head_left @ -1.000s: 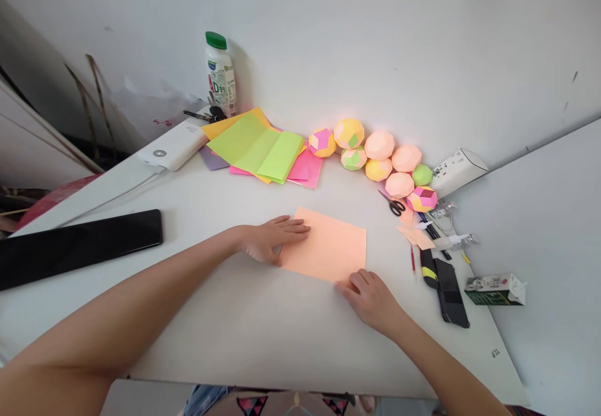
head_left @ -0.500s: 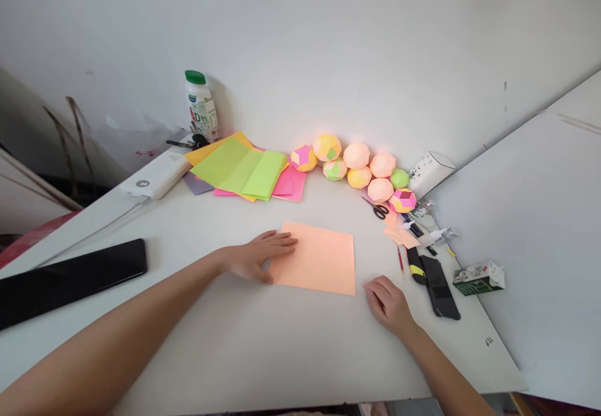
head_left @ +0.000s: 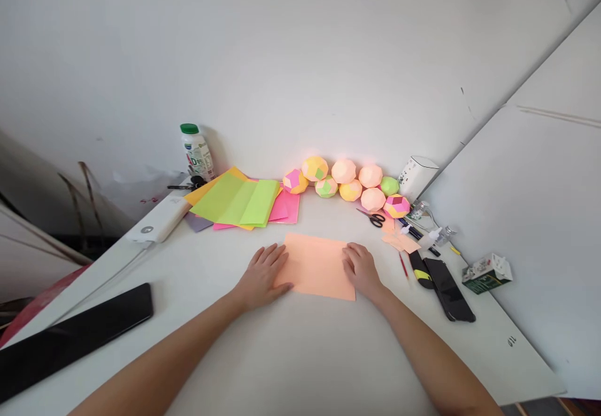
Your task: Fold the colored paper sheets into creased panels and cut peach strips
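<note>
A peach-coloured sheet of paper (head_left: 315,269) lies flat on the white desk in front of me. Over its left edge rests my left hand (head_left: 263,277), open, its fingers stretched and its thumb apart near the lower left corner. My right hand (head_left: 364,270) is at the upper right edge of the sheet, with slightly bent fingers touching the paper and the thumb just below them. It looks open rather than gripping, and its palm side is hidden.
Behind the sheet lie coloured papers (head_left: 235,200) and a row of faceted paper balls (head_left: 344,171). Scissors (head_left: 373,218), a glue bottle (head_left: 429,239), a phone (head_left: 449,289) and a small carton (head_left: 487,274) are at right. A power bank (head_left: 159,219), bottle (head_left: 197,153) and long black object (head_left: 79,338) are left.
My right hand has moved up and left from beside the sheet onto its right edge. My left hand stays on the left edge, its thumb now on the paper. The camera view has shifted.
</note>
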A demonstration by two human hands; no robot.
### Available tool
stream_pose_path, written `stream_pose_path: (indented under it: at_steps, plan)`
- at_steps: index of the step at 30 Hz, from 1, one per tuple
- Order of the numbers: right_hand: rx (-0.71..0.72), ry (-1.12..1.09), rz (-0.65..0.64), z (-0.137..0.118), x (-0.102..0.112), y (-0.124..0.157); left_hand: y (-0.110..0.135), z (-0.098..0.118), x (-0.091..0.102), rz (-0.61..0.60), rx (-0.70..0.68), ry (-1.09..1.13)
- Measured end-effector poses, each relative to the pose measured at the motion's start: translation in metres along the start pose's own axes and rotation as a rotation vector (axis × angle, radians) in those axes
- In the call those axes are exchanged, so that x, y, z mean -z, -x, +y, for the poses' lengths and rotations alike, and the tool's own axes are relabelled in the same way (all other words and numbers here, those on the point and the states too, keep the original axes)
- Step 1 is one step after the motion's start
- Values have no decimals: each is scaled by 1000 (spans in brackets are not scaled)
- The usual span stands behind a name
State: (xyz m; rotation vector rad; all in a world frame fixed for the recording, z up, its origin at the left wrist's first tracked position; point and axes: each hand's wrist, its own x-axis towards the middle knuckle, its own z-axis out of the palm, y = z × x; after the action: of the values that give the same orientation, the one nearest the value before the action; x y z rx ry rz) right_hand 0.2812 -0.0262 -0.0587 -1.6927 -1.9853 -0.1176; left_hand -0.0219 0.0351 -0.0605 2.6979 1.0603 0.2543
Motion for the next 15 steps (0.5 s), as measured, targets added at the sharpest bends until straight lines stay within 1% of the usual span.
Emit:
stream_pose_path:
  at_steps: [3,6,8,10,12,15]
  plan:
    - [18,66,-12,-3,1,6,-3,-15,5,-15,-5,5]
    - [42,98,-6,-3,3,7,-5,-28,14,-71,-49,26]
    - [80,96,7,-3,5,5,-5,-33,19,-112,-69,39]
    - [151,75,12,-6,8,3,-5,-35,23,-148,-80,49]
    - [257,34,-11,-17,8,0,-6,-33,26,-178,-86,57]
    - [417,-34,-87,-50,1,-4,-6,-30,28,-197,-85,60]
